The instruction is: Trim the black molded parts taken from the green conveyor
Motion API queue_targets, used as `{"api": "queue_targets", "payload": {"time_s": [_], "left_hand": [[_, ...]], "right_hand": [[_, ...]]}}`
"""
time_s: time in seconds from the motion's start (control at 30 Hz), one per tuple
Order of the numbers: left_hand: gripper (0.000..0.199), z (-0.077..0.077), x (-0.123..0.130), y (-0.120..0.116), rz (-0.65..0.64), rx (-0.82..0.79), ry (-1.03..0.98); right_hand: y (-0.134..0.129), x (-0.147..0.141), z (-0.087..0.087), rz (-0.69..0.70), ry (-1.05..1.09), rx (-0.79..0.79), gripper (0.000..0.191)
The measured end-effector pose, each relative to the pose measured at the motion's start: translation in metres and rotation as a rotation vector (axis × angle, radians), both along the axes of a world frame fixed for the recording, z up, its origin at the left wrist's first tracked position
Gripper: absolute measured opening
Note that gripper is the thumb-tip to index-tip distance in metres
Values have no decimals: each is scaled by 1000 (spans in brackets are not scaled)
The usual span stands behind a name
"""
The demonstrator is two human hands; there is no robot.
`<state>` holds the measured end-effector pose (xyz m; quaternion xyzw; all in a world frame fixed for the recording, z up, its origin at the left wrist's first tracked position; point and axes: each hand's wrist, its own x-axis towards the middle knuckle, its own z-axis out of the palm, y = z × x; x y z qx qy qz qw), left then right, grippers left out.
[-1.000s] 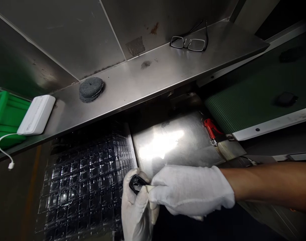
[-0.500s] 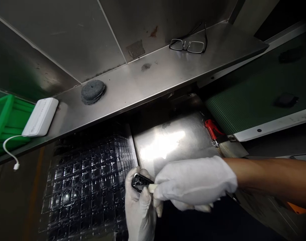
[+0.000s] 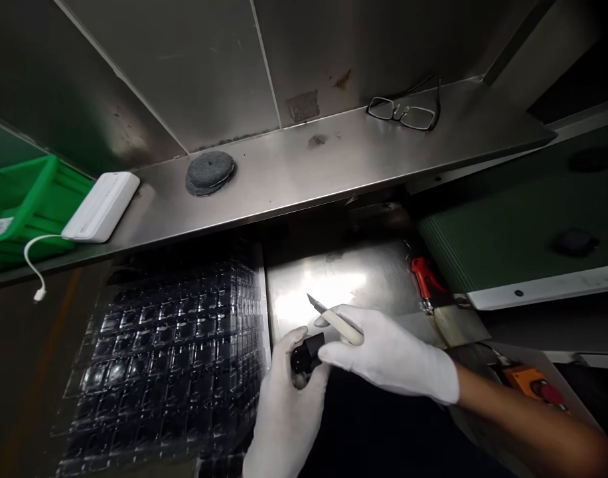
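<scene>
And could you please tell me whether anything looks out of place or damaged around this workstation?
Two things: the white cable dangles past the shelf edge, its plug connected to nothing, and the metal wall bears a brown stain that stands out against the grey.

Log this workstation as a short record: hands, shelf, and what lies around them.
Left hand: gloved, holding a small black part
Right hand: gloved, gripping a pale-handled knife, its blade apart from the part
Shelf: glasses, round grey pads, white device
Left of hands: clear pocketed tray
Beyond hands: metal surface, red tool at its right
Far right: green belt
</scene>
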<state>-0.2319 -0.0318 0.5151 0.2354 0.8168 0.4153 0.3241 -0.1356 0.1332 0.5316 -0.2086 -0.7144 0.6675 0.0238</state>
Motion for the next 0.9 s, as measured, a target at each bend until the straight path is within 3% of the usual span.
{"api": "queue_targets", "payload": {"time_s": [0.1, 0.23, 0.4, 0.67, 0.9], "left_hand": [[34, -1, -1, 3, -95, 52, 69], [25, 6, 0, 7, -109, 145, 100], [17, 11, 6, 8, -102, 158, 126], [11, 9, 12, 5, -51, 145, 196], [7, 6, 15, 4, -44, 160, 202]], "right_hand": [[-3, 3, -10, -42, -117, -168, 10], [-8, 11, -16, -58, -164, -433, 22], [-15, 15, -23, -64, -59, -476, 40], [-26, 15, -40, -102, -59, -670, 38], [-29, 13, -39, -108, -76, -717, 38]]}}
